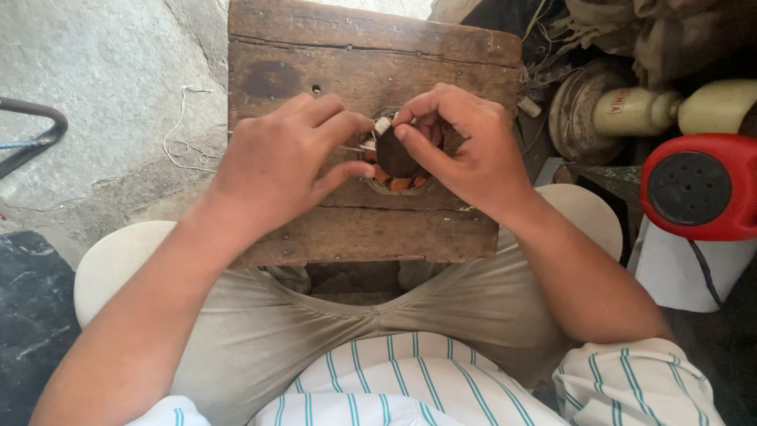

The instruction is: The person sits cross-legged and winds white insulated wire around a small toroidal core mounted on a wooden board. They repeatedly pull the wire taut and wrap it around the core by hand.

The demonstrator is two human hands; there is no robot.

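My left hand (276,162) and right hand (465,150) pinch shut on the copper-wound stator (394,162), steadying it in the wooden counter's (371,55) hole.

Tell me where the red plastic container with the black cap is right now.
In the head view, the red container sits at the far right edge, beside the person's right knee, just below a cream-coloured bottle and well right of the wooden block.
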